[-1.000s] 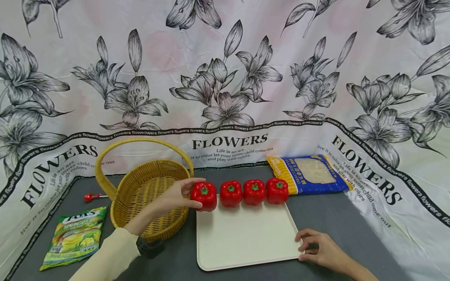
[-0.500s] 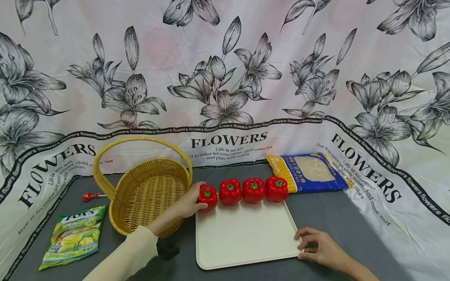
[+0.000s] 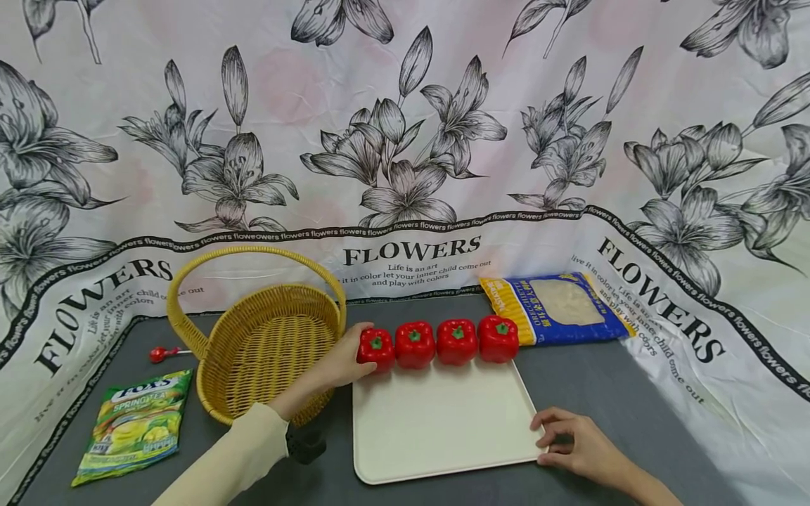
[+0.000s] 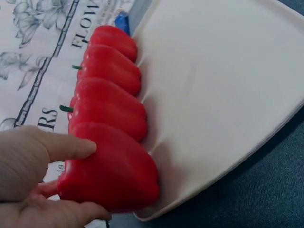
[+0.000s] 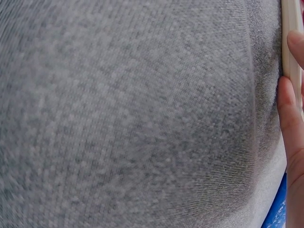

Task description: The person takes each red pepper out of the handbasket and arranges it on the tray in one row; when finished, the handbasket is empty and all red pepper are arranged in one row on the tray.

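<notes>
My left hand (image 3: 344, 357) grips a red bell pepper (image 3: 377, 349) with a green stem at the far left corner of a cream tray (image 3: 443, 429). In the left wrist view, the thumb and fingers press on this bell pepper (image 4: 114, 171), which lies against its neighbour. Three more red bell peppers (image 3: 457, 342) continue the row along the tray's far edge. My right hand (image 3: 579, 448) holds the tray's right edge near the front corner, its fingers bent. In the right wrist view, fingers of the right hand (image 5: 293, 114) touch the tray's rim (image 5: 291, 57).
Left of the tray stands a yellow wicker basket (image 3: 272, 351) with a tall handle. A green candy bag (image 3: 136, 425) and a red lollipop (image 3: 161, 354) lie farther left. Behind the tray's right side is a blue and yellow pasta bag (image 3: 560, 309). A flowered cloth (image 3: 405, 140) hangs behind.
My left hand has moved right with the bell pepper, from near the basket to the left end of the row. The right hand has stayed at the tray's edge.
</notes>
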A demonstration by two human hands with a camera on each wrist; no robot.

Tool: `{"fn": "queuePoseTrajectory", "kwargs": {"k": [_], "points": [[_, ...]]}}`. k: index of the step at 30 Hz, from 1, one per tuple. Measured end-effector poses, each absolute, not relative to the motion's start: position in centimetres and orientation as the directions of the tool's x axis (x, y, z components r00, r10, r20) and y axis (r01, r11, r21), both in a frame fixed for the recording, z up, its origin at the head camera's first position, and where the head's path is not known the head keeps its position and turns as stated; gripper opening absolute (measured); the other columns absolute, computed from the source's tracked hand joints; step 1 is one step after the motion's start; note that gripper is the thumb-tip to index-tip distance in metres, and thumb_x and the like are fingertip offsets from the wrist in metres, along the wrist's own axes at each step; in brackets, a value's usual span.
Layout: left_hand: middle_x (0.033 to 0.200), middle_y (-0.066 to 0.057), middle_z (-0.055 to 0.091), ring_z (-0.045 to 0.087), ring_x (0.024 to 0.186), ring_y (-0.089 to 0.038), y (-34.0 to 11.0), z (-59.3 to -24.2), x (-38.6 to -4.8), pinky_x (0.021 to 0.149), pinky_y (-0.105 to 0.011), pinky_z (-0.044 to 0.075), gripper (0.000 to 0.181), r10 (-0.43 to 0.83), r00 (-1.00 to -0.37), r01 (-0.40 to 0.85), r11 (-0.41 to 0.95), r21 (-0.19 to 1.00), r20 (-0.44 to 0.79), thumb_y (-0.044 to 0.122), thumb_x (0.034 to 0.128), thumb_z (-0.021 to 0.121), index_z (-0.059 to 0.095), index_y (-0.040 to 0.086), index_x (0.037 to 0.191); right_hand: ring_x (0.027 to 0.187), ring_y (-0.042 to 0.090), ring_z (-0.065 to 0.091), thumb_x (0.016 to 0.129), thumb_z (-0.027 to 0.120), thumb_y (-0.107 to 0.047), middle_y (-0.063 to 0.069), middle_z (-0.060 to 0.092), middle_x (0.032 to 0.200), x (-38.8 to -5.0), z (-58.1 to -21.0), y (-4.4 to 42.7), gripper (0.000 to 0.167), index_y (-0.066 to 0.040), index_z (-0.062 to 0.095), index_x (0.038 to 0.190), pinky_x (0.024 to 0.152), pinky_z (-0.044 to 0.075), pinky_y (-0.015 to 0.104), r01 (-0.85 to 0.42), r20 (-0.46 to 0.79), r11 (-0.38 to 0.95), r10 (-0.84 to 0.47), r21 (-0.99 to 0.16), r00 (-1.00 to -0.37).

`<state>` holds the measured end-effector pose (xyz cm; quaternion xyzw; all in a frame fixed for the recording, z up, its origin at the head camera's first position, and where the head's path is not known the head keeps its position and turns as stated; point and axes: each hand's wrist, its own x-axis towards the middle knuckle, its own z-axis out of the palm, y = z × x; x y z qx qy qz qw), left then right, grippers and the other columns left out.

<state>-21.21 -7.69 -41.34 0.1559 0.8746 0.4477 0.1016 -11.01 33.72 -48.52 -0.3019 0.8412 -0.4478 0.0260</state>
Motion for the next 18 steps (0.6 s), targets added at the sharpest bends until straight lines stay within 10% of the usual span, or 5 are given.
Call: {"fn": "queuePoseTrajectory", "kwargs": {"k": [18], "points": [[0.141,-0.026,0.045,0.045,0.128,-0.039,-8.8,-40.0,-21.2,0.101,-0.049,0.041,0.066,0.393,-0.916,0.347,0.686,0.639,0.076,-0.002,0.0771,0.077,0.047,-0.008,0.136,0.094,0.006,0.058,0.077,0.080,-0.016,0.012,0.060,0.104,-10.8,-48.5,33.6,0.012,-0.012,0.070,0.082,0.066,0.058,0.027,-0.445,0.192,0.430,-0.514,-0.786,-0.836]]}}
